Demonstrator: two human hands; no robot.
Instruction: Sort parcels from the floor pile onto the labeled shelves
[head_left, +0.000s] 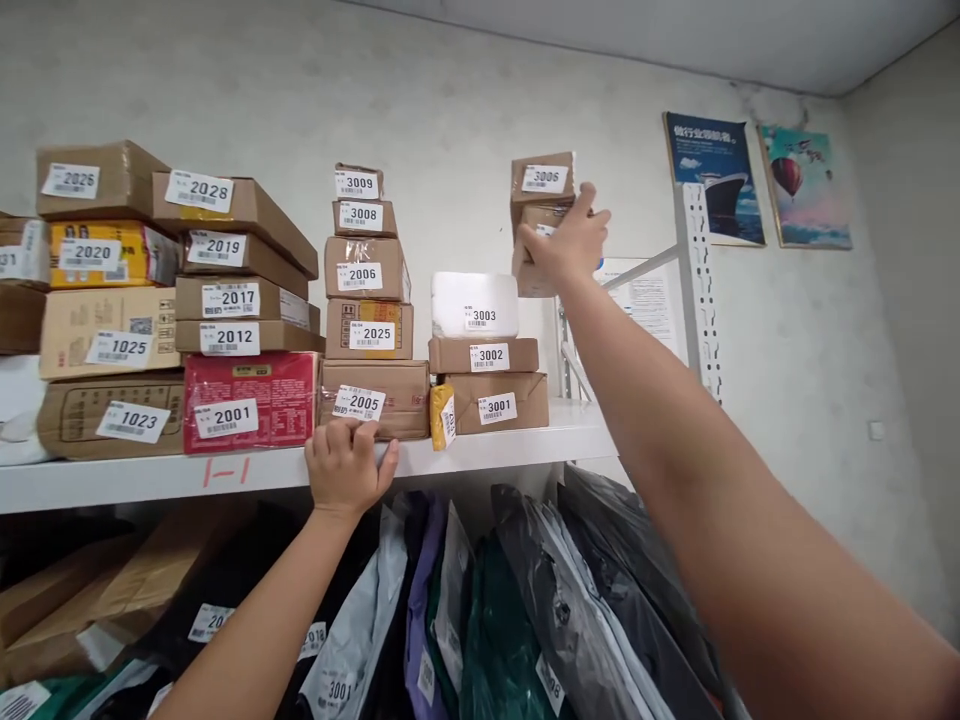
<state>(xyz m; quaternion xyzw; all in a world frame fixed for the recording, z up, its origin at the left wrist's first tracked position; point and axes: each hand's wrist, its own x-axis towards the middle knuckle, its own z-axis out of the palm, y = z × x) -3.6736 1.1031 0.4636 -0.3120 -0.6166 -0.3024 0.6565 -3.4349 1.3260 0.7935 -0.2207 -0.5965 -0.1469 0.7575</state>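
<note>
My right hand (571, 238) is raised high and grips a small brown box (534, 275) whose label is partly hidden by my fingers. Another small brown box labelled 3006 (542, 180) rests on top of it, and both are held in the air above the white parcel 3003 (474, 304). My left hand (346, 464) curls its fingers over the front edge of the white shelf (225, 473), just below the brown box 2005 (375, 398).
Labelled cartons fill the shelf: 2001 (250, 400), 2025 (369, 329), 3002 (483, 355), 3001 (498, 402), and taller stacks to the left. Plastic mailer bags (517, 610) hang packed below. A metal shelf upright (699, 290) and two wall posters (714, 178) stand at right.
</note>
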